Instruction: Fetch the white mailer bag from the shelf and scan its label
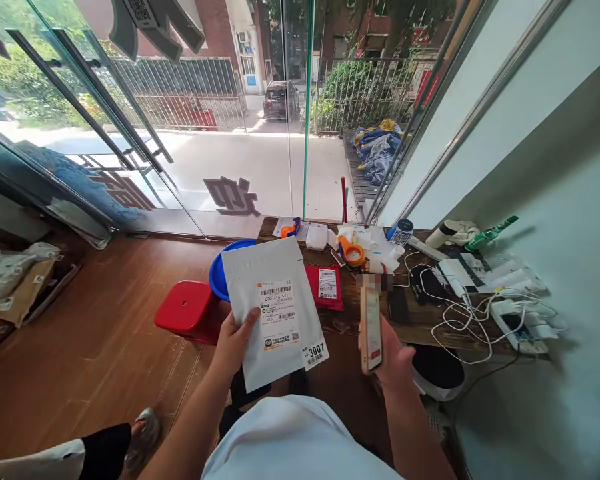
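My left hand grips the lower left edge of a white mailing pouch, thumb on top. The pouch carries barcode labels and a sticker reading 3007. My right hand is closed round a phone, held upright on its edge beside the pouch. Both are raised over the near end of a dark wooden table. A red parcel with a white label lies on the table just behind the pouch.
Tape rolls, papers, chargers and white cables crowd the table along the right wall. A red stool and blue basin stand to the left. Glass doors are ahead. Another person's foot rests at lower left. Cardboard boxes sit at far left.
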The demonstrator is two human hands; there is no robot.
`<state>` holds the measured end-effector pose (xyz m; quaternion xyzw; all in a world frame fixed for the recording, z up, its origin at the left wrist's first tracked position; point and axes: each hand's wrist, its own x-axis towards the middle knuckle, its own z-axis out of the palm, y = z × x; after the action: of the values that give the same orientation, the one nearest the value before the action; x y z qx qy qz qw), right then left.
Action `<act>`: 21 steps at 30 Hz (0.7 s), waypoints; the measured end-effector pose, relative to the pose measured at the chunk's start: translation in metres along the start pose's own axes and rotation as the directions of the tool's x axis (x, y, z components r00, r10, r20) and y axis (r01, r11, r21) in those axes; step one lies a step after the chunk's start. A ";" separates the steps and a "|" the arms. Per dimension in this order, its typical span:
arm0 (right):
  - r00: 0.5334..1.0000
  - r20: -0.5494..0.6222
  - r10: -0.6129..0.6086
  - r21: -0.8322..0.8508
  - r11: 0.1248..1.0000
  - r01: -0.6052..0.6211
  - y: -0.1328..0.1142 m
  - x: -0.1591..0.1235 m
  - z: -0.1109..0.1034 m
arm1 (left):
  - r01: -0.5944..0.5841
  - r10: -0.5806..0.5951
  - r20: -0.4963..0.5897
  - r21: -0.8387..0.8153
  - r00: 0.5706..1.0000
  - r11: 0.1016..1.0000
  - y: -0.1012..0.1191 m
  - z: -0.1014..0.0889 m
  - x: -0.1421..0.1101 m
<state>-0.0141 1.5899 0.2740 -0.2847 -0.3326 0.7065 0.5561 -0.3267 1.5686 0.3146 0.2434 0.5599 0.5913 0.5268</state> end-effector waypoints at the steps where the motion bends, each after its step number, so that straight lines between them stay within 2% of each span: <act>1: 0.999 -0.034 0.018 0.035 0.999 -0.017 -0.002 -0.004 0.008 | -0.005 0.005 0.002 0.002 1.000 1.000 0.000 0.001 -0.003; 4: 0.992 -0.055 0.115 0.154 0.982 -0.106 0.002 -0.018 0.031 | -0.019 0.018 0.014 0.003 1.000 1.000 0.002 0.001 -0.009; 6: 0.988 0.014 0.152 0.204 0.967 -0.151 0.007 -0.026 0.044 | -0.031 0.030 0.023 0.016 0.999 0.999 0.002 0.001 -0.012; 9: 0.987 0.086 0.137 0.222 0.963 -0.153 0.014 -0.032 0.056 | -0.051 0.049 0.033 0.065 0.998 0.997 0.000 0.000 -0.015; 16: 0.991 0.086 0.106 0.165 0.979 -0.119 0.007 -0.030 0.056 | -0.063 0.068 -0.014 0.208 0.998 0.976 0.005 0.008 -0.024; 21: 0.988 0.088 0.128 0.141 0.980 -0.140 0.002 -0.031 0.058 | -0.081 0.083 0.000 0.219 0.997 0.972 0.004 0.009 -0.026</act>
<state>-0.0528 1.5509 0.3092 -0.2367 -0.2815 0.7756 0.5130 -0.3118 1.5492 0.3282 0.3201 0.6137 0.5483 0.4693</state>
